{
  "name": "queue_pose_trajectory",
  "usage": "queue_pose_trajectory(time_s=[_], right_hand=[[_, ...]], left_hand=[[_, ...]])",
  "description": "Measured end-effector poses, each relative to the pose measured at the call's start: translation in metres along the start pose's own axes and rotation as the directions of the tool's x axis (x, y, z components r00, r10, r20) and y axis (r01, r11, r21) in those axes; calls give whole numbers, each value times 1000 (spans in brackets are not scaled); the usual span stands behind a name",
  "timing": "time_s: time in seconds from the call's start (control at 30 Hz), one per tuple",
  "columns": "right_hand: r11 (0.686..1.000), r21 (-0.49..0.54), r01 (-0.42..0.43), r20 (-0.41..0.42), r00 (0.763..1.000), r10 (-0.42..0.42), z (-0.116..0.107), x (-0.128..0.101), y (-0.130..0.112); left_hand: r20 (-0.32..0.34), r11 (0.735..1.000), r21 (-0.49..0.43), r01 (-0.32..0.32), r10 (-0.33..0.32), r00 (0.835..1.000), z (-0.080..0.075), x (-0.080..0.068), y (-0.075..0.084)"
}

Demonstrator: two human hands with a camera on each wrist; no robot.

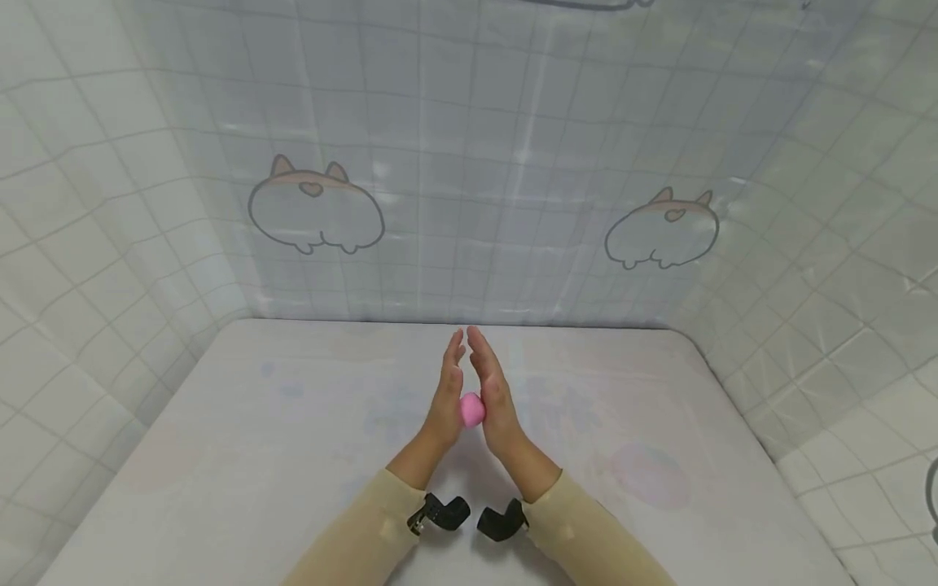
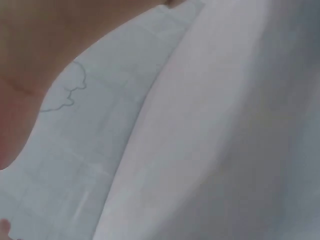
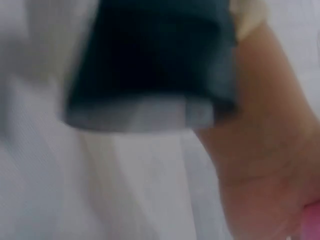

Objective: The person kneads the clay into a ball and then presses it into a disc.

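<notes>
A small pink lump [image 1: 471,410], soft-looking and rounded, sits between my two palms above the white table [image 1: 256,423]. My left hand [image 1: 449,391] and right hand [image 1: 493,391] stand upright, palm facing palm, and press on the lump from both sides. The fingers of both point away from me and are straight, with the tips nearly touching. In the right wrist view, which is blurred, a sliver of the pink lump [image 3: 312,225] shows at the lower right beside the other wrist [image 3: 260,150]. The left wrist view shows only a bit of skin [image 2: 30,50].
A pale checked curtain with cartoon animal drawings [image 1: 315,212] closes in the table at the back and on both sides. A black wrist camera [image 1: 440,513] sits on the left beige sleeve, another black wrist camera [image 1: 504,521] on the right. Faint pink marks [image 1: 648,476] show on the tabletop.
</notes>
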State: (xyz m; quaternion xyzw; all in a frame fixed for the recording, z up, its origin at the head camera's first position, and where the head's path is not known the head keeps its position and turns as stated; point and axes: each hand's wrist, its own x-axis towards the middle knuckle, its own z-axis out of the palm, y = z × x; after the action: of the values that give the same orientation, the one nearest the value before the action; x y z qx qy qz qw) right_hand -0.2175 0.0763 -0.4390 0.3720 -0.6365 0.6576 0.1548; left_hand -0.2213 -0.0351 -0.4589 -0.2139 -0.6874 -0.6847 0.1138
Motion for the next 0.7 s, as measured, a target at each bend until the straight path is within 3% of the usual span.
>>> queue_pose_trajectory(time_s=[0.2, 0.4, 0.57, 0.7], right_hand=[[999, -31, -42, -142, 989, 37, -6, 3, 4], [995, -51, -84, -241, 968, 69, -10, 3, 10], [986, -24, -165, -226, 962, 156, -13, 3, 14], [961, 20, -277, -151, 949, 277, -13, 3, 15]], left_hand=[[187, 1000, -2, -11, 12, 982, 6, -7, 0], [257, 1000, -9, -27, 29, 966, 7, -12, 7], [282, 996, -81, -39, 61, 957, 7, -13, 9], [255, 986, -165, -40, 82, 964, 9, -12, 13]])
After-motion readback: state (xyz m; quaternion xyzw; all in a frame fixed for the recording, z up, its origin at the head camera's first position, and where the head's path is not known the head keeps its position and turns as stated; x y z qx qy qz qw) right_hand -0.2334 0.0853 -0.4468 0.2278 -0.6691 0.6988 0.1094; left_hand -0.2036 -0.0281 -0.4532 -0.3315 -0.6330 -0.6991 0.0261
